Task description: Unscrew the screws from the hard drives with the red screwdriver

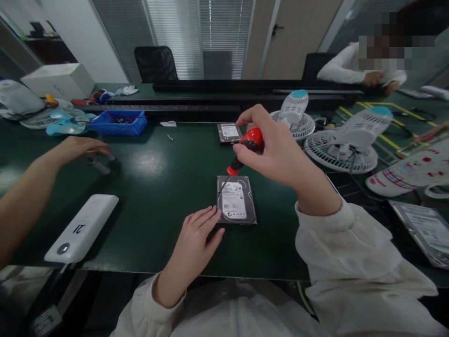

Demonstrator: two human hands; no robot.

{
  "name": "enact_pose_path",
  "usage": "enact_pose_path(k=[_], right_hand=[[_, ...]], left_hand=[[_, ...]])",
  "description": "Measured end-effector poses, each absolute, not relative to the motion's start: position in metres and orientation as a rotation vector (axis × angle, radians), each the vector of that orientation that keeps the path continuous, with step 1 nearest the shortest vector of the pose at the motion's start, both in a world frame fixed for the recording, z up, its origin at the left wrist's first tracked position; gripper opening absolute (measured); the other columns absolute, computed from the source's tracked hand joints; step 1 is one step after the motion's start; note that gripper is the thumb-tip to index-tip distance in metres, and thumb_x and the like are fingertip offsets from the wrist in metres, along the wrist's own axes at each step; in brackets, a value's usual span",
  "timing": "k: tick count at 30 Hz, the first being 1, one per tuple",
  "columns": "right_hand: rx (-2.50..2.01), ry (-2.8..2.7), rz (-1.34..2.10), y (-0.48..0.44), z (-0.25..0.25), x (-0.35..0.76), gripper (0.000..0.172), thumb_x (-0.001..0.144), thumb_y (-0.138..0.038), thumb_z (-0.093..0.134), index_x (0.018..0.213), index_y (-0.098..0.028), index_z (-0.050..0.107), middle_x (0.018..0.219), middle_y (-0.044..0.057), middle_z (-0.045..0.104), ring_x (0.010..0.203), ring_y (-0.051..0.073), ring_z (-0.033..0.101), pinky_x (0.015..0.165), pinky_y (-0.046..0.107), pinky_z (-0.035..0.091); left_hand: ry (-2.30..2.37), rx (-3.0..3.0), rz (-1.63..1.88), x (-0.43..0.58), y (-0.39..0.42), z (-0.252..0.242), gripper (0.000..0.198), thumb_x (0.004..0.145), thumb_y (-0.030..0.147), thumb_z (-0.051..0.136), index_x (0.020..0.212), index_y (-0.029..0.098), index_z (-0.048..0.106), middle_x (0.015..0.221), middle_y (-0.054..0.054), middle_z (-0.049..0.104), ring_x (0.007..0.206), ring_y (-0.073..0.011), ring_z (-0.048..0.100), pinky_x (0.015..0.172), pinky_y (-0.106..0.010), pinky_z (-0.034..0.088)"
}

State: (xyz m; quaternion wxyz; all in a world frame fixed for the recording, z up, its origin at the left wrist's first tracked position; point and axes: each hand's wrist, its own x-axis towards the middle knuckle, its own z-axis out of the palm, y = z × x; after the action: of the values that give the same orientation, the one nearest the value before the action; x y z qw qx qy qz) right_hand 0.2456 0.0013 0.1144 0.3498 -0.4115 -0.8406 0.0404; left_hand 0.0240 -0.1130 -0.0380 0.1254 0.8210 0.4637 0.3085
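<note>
A hard drive (249,206) with a white label lies flat on the dark green table. My right hand (277,147) grips a screwdriver (251,140) with a red and black handle. Its thin shaft slants down to the left, and the tip is at the drive's left side; whether it sits in a screw is too small to tell. My left hand (196,241) lies palm down, fingers stretched out, with the fingertips at the drive's lower left edge. Farther back, a second hard drive (229,132) lies partly behind my right hand.
Another person's hand (84,149) reaches in from the left over a small grey object. A white power bank (82,229) lies nearby. Behind are a blue bin (119,124) and a small screw-like piece (170,138). White fans (342,150) and a cup (410,171) stand right.
</note>
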Motion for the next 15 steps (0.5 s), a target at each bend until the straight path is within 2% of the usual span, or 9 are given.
enact_pose_path(k=[4,7,11,13,15], right_hand=[[-0.954,-2.234,0.158,0.0002,0.1163,0.2497,0.04,0.087,-0.027,0.066,0.124,-0.026,0.051,0.091,0.0,0.062,0.068,0.015,0.05,0.062,0.033,0.041],[-0.977,-2.263,0.066,-0.0003,0.1157,0.2479,0.031,0.093,-0.028,0.059,0.123,-0.022,0.054,0.096,0.003,0.064,0.073,0.017,0.053,0.067,0.034,0.042],[-1.04,-2.216,-0.054,0.0018,0.1135,0.2436,0.022,0.099,-0.038,0.058,0.112,-0.02,0.06,0.084,0.002,0.062,0.07,0.017,0.054,0.07,0.034,0.042],[-0.998,-2.206,-0.026,0.0031,0.1131,0.2434,0.017,0.097,-0.032,0.058,0.108,-0.02,0.06,0.083,0.002,0.062,0.071,0.017,0.056,0.072,0.035,0.044],[-0.906,-2.224,0.059,0.0032,0.1136,0.2442,0.018,0.095,-0.026,0.055,0.112,-0.02,0.06,0.093,0.004,0.066,0.078,0.019,0.059,0.078,0.037,0.048]], left_hand=[[1.353,2.389,0.904,0.0242,-0.1132,-0.0383,0.038,0.1,0.02,0.065,0.137,0.02,0.069,0.139,-0.013,0.073,0.132,-0.0313,0.067,0.105,-0.056,0.056],[1.353,2.396,0.899,0.0241,-0.113,-0.0389,0.037,0.1,0.021,0.065,0.137,0.019,0.069,0.139,-0.014,0.073,0.132,-0.0315,0.067,0.106,-0.057,0.055],[1.349,2.42,0.902,0.0237,-0.1124,-0.0399,0.037,0.1,0.02,0.065,0.136,0.015,0.069,0.138,-0.015,0.074,0.13,-0.0323,0.068,0.104,-0.057,0.056],[1.342,2.428,0.906,0.0235,-0.1123,-0.0402,0.037,0.1,0.02,0.066,0.136,0.015,0.069,0.138,-0.015,0.074,0.13,-0.0324,0.068,0.104,-0.056,0.056],[1.342,2.425,0.912,0.0234,-0.1122,-0.0404,0.037,0.099,0.021,0.066,0.136,0.016,0.069,0.138,-0.015,0.074,0.13,-0.0323,0.068,0.104,-0.056,0.056]])
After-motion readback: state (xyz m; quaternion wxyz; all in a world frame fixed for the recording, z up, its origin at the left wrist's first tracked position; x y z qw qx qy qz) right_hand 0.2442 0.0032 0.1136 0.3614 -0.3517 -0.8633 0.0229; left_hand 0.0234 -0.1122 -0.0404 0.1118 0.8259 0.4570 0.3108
